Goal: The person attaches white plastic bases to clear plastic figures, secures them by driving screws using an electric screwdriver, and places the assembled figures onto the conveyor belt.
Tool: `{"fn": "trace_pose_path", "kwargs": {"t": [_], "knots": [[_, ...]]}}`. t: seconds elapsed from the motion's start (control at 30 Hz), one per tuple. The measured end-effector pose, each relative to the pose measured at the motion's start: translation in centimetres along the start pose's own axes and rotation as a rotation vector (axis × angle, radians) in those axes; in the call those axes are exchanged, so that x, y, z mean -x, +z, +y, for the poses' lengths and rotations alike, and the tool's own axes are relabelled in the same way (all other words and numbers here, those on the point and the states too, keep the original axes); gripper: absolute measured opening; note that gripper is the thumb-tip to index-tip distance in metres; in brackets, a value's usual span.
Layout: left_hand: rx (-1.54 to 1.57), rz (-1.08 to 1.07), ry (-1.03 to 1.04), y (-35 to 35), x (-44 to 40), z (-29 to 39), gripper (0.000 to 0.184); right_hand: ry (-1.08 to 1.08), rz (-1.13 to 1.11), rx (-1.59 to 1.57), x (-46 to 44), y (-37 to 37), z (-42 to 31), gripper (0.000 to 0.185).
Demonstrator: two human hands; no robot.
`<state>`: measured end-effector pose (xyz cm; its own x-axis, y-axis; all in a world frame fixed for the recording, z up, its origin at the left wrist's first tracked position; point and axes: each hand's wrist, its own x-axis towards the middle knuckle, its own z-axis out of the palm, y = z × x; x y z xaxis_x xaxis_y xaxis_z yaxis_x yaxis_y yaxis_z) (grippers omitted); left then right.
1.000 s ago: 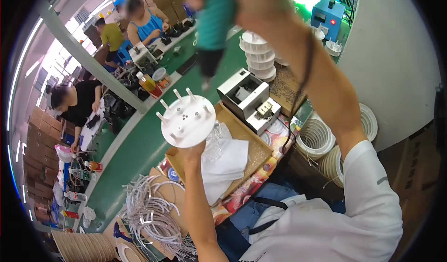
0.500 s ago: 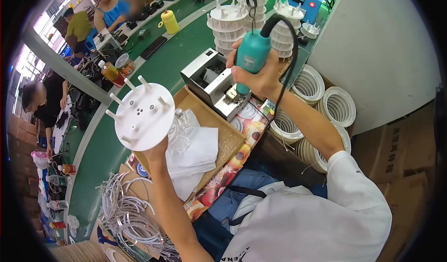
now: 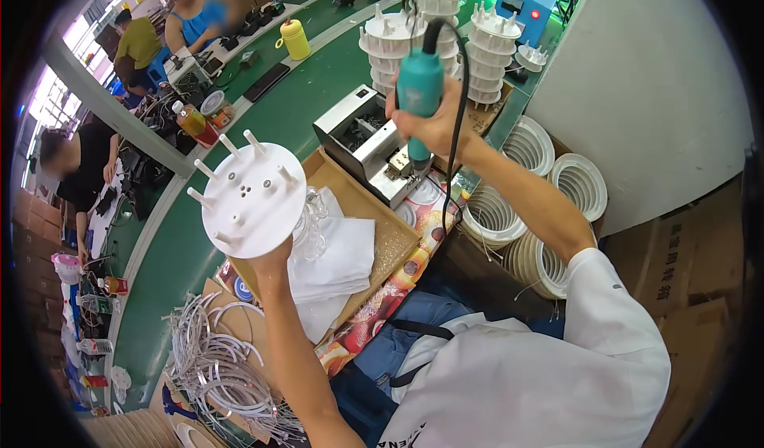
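My right hand is wrapped round a teal electric screwdriver, which hangs nearly upright with its cable at the top. Its lower end is at the front of a metal screw feeder; whether the bit touches a screw I cannot tell. My left hand grips a white round plastic disc from beneath, mostly hidden by it. Several posts stand up from the disc, and small screw heads or holes show on its face. Clear transparent pieces show beside the disc, over white sheets.
A cardboard tray lies before me. Stacked white discs stand behind the feeder, near a blue power box. White rings fill boxes at right. Bundled wires lie at left. Other people sit across the green table.
The screwdriver has shifted slightly left and turned more upright at the feeder, and its cable has swung left. The disc stays in my left hand, nearly in place. The view has shifted slightly.
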<state>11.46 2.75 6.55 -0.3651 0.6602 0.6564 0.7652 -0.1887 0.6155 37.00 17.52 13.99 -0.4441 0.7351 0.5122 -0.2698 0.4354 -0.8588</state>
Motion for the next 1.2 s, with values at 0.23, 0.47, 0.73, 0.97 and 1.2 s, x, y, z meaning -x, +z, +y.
{"fn": "trace_pose_path", "kwargs": {"t": [0.23,0.47,0.73,0.97,1.2], "knots": [[0.195,0.047,-0.014,1.4,-0.3,0.6,0.053,-0.241,0.040,-0.227,-5.0,2.0,-11.5,0.035],[0.009,-0.069,0.172,1.5,-1.0,2.6,0.051,-0.326,-0.143,-0.343,-8.7,7.3,-19.8,0.018],[0.184,-0.038,0.043,2.6,-0.8,1.9,0.085,-0.386,-0.309,-0.353,-8.7,10.9,-19.8,0.016],[-0.058,-0.041,0.161,2.7,-0.6,0.1,0.083,-0.379,-0.299,-0.397,-8.6,11.0,-19.4,0.012],[-0.123,-0.058,0.190,2.6,-0.3,-1.0,0.060,-0.359,-0.272,-0.418,-8.8,10.4,-18.7,0.009]]}}
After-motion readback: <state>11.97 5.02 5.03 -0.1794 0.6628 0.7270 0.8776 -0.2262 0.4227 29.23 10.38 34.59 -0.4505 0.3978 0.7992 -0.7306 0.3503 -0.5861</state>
